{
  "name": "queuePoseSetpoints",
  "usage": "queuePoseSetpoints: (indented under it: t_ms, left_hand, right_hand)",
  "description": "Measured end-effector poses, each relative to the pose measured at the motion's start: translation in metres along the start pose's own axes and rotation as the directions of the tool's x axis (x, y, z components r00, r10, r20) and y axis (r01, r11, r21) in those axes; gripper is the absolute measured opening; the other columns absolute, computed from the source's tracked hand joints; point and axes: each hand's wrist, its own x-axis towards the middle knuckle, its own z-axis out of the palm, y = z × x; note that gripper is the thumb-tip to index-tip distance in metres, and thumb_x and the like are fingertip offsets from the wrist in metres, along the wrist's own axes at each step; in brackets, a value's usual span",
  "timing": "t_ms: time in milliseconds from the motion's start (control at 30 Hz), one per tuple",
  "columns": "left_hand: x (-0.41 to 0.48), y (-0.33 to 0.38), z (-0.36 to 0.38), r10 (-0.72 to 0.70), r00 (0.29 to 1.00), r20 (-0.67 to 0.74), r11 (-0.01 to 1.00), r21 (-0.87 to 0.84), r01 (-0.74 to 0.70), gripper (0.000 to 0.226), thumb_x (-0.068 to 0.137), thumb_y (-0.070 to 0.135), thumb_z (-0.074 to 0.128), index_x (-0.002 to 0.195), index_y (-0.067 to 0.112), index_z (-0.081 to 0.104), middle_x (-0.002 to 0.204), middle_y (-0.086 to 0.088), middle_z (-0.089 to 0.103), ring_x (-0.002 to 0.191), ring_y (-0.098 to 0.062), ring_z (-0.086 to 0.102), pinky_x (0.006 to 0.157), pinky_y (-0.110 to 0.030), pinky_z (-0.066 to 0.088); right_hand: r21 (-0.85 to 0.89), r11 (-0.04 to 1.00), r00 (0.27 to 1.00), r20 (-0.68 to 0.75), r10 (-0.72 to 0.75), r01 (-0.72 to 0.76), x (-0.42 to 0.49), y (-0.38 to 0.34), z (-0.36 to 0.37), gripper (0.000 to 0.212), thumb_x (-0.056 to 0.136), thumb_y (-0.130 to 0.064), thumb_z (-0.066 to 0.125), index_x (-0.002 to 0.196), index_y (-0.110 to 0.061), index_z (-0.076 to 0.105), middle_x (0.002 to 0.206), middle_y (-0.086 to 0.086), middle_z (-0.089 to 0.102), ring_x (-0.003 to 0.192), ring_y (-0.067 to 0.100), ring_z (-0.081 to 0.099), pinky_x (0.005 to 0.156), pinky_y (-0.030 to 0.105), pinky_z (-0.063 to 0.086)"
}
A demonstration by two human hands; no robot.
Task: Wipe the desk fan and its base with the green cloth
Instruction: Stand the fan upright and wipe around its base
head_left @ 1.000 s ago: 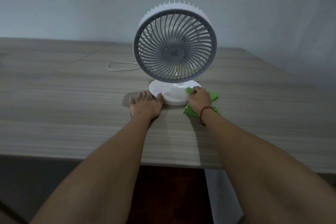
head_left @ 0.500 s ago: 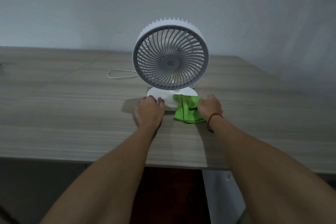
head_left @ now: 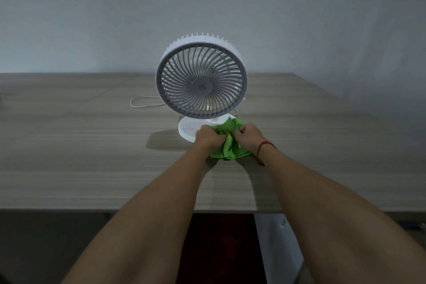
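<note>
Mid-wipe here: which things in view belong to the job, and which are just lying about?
In the job:
- fan
- base
- green cloth, gripped by left hand and right hand

Lying about:
- white cable looped on the desk behind the fan
- red wrist string

Dim room: wood-grain desk (head_left: 92, 157) against plain grey wall (head_left: 115, 11).

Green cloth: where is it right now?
In the head view the green cloth is bunched between the left hand and right hand, draped over the front-right edge of the fan base onto the desk.
</note>
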Motion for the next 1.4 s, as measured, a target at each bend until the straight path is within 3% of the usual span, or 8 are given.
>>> queuePoseSetpoints:
  t_ms: [167,333,667,833,1033,1133,1267,1400]
  left_hand:
    - [-0.013,0.007,-0.007,-0.092,0.996,0.017,0.953,-0.287,0.093,0.039,0.09,0.027,0.056,0.115,-0.003,0.058,0.107,-0.012,0.066,0.091,-0.026,0.063,0.072,-0.031,0.051]
    - [-0.022,0.007,-0.003,-0.212,0.975,0.07,0.832,-0.511,0.217,0.048,0.088,0.026,0.054,0.128,0.0,0.051,0.119,-0.013,0.063,0.1,-0.027,0.062,0.084,-0.034,0.054]
    - [-0.02,-0.011,-0.01,-0.099,0.99,-0.096,0.973,-0.217,0.077,0.041,0.095,0.019,0.049,0.129,-0.002,0.05,0.128,-0.02,0.059,0.118,-0.035,0.056,0.098,-0.038,0.046]
    - [-0.002,-0.02,-0.031,-0.013,0.976,-0.217,0.993,-0.12,-0.014,0.035,0.096,0.017,0.05,0.124,-0.004,0.053,0.124,-0.022,0.061,0.117,-0.037,0.057,0.094,-0.038,0.046]
    - [0.01,-0.043,-0.044,0.021,0.947,-0.32,0.988,0.151,0.029,0.046,0.092,0.029,0.055,0.127,0.0,0.047,0.129,-0.021,0.056,0.121,-0.038,0.053,0.098,-0.044,0.044]
    - [0.003,-0.04,-0.036,0.205,0.886,-0.416,0.936,0.348,-0.053,0.054,0.091,0.031,0.05,0.136,0.003,0.041,0.135,-0.017,0.052,0.127,-0.035,0.045,0.104,-0.044,0.037]
    - [0.001,-0.041,-0.024,0.403,0.876,-0.266,0.874,0.395,-0.282,0.039,0.094,0.029,0.045,0.121,0.007,0.062,0.123,-0.015,0.065,0.119,-0.032,0.057,0.105,-0.038,0.039]
    - [0.004,-0.046,-0.016,0.449,0.893,0.017,0.742,0.549,-0.383,0.056,0.096,0.054,0.032,0.141,0.024,0.049,0.152,-0.001,0.045,0.147,-0.015,0.029,0.123,-0.044,-0.002]
  right_hand:
    - [0.383,0.924,0.994,-0.104,0.038,0.005,-0.002,0.007,0.002,0.015,0.082,-0.021,0.063,0.078,-0.014,0.051,0.082,0.013,0.062,0.076,0.028,0.061,0.082,0.042,0.054]
    - [0.462,0.859,0.965,-0.022,0.261,-0.222,-0.018,0.002,-0.009,0.076,0.063,-0.028,0.086,0.122,0.001,0.049,0.116,0.008,0.061,0.106,0.026,0.063,0.095,0.042,0.054]
    - [0.555,0.813,0.98,0.023,0.197,-0.176,-0.026,-0.005,0.001,0.031,0.078,-0.012,0.074,0.106,0.0,0.066,0.113,0.021,0.068,0.088,0.026,0.065,0.086,0.038,0.055]
    - [0.383,0.92,0.993,-0.101,-0.055,0.09,-0.02,-0.026,0.02,0.038,0.081,-0.007,0.066,0.118,-0.004,0.062,0.117,0.015,0.066,0.109,0.031,0.063,0.094,0.034,0.051]
    - [0.04,0.996,0.954,-0.291,-0.067,0.082,-0.007,-0.025,0.033,0.034,0.092,-0.016,0.046,0.124,-0.013,0.058,0.128,0.015,0.062,0.12,0.033,0.056,0.098,0.04,0.044]
    - [-0.137,0.988,0.989,-0.117,-0.09,0.073,0.001,-0.014,0.031,0.043,0.089,-0.011,0.043,0.128,-0.019,0.058,0.133,0.014,0.059,0.123,0.034,0.054,0.104,0.041,0.043]
    - [-0.156,0.982,0.99,-0.068,-0.121,0.11,0.003,-0.005,0.029,0.039,0.093,-0.018,0.043,0.129,-0.019,0.058,0.135,0.015,0.059,0.124,0.035,0.055,0.104,0.039,0.044]
    - [-0.098,0.99,0.99,-0.084,-0.111,0.102,0.004,-0.001,0.028,0.04,0.093,-0.019,0.045,0.131,-0.016,0.057,0.139,0.014,0.057,0.128,0.032,0.053,0.108,0.037,0.042]
